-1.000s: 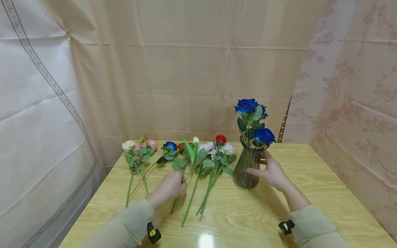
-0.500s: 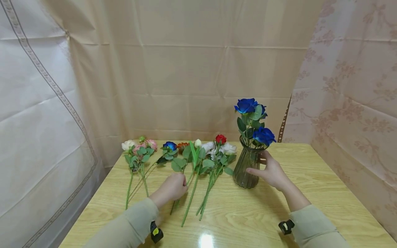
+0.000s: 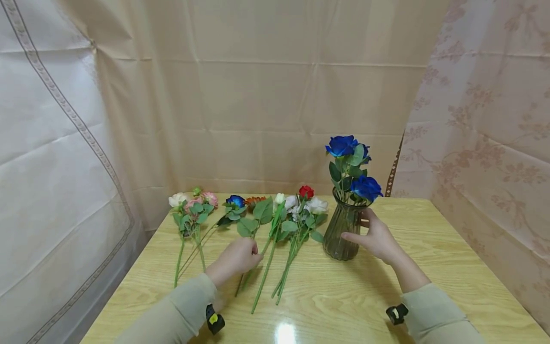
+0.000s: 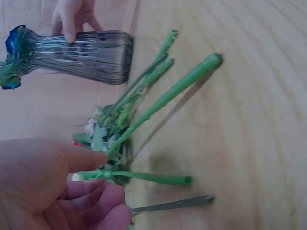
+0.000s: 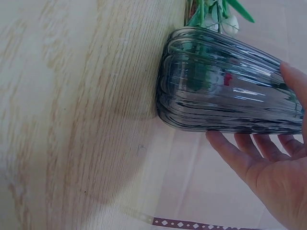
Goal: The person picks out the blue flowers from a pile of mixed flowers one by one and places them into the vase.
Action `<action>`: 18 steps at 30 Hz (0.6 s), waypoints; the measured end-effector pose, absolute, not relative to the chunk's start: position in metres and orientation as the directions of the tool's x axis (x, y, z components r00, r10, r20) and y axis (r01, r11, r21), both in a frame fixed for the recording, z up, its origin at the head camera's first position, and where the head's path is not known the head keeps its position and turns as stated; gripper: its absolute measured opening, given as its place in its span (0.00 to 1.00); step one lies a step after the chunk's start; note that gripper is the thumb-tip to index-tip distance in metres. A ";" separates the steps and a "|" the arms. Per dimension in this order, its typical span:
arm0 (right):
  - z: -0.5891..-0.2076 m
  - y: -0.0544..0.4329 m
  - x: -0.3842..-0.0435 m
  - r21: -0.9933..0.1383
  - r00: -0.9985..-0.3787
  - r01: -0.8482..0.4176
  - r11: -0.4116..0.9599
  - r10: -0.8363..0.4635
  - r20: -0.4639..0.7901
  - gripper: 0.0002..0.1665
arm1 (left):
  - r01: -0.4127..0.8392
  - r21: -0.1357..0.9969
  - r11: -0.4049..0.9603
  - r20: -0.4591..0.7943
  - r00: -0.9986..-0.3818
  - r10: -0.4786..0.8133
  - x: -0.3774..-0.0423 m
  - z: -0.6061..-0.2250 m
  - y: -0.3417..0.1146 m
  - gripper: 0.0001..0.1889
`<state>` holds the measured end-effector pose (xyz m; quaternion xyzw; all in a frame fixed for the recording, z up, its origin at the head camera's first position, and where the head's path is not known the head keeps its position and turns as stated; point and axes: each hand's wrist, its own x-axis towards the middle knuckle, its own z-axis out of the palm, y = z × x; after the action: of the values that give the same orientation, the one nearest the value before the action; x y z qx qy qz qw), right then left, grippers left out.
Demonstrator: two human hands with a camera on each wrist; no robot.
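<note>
My left hand (image 3: 237, 258) pinches the green stem of a white tulip (image 3: 280, 198) between thumb and curled fingers. Its stem end (image 4: 177, 180) pokes out past the fingertips in the left wrist view, just above the table. To the right, a ribbed smoky glass vase (image 3: 341, 236) stands upright with several blue roses (image 3: 366, 188) in it. My right hand (image 3: 378, 239) grips the vase's right side; the right wrist view shows the thumb on one side and fingertips against the other. Other stems lie close around my left hand.
Pink and white flowers (image 3: 193, 205) lie at the table's left. Near the middle are a loose blue rose (image 3: 235, 202), an orange flower (image 3: 253, 201) and a leafy stem (image 3: 247, 227). White flowers (image 3: 317, 206) and a red rose (image 3: 306, 192) lie beside the vase. A beige curtain (image 3: 275, 95) hangs behind.
The tulip's bud and leaf have swung right and lower, toward the white flowers, as my left hand shifts slightly right. My right hand and the vase stay in place.
</note>
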<state>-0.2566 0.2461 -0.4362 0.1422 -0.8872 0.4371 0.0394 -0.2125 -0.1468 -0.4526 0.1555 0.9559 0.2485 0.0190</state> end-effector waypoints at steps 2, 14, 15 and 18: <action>-0.436 0.246 -0.257 -0.764 -0.955 -0.291 0.576 -0.220 0.197 0.61 | 0.279 0.482 0.831 0.050 -0.955 0.292 -0.211 -0.448 -0.149 0.23; -0.436 0.246 -0.257 -0.768 -0.957 -0.284 0.574 -0.217 0.191 0.61 | 0.286 0.396 0.872 0.249 -0.948 0.197 -0.211 -0.424 -0.157 0.17; -0.436 0.246 -0.257 -0.768 -0.957 -0.285 0.574 -0.219 0.192 0.61 | 0.288 0.385 0.877 0.273 -0.943 0.190 -0.211 -0.423 -0.159 0.18; -0.436 0.246 -0.257 -0.768 -0.956 -0.287 0.573 -0.221 0.193 0.62 | 0.276 0.383 0.882 0.308 -0.938 0.159 -0.211 -0.422 -0.164 0.23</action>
<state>-0.2571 0.2461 -0.4361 0.1433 -0.8860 0.4393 0.0378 -0.2110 -0.1639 -0.4221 0.1132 0.9605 0.2152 -0.1349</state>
